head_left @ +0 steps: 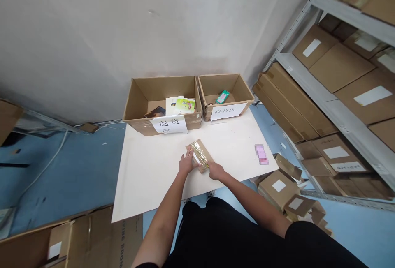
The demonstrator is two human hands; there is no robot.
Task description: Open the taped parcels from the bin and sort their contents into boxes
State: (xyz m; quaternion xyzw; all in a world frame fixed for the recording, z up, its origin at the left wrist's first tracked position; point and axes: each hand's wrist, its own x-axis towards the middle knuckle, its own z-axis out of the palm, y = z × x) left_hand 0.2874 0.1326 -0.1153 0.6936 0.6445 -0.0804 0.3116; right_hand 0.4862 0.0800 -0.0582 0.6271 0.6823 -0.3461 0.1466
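Observation:
A small cardboard parcel (200, 153) with shiny tape along its top lies at a slant on the white table (148, 173). My left hand (187, 162) rests on the parcel's left side, with its fingers stretched out and apart. At the parcel's near right end, my right hand (216, 170) is closed. Whatever its fingers hold is too small and hidden to make out.
Behind the parcel stand two open cartons with paper signs: a larger carton (138, 126) holding booklets and a smaller carton (226, 78) with a green packet (222, 96). A blurred pink item (261, 154) lies at right. Boxes (279, 188) and shelving (324, 91) flank the table.

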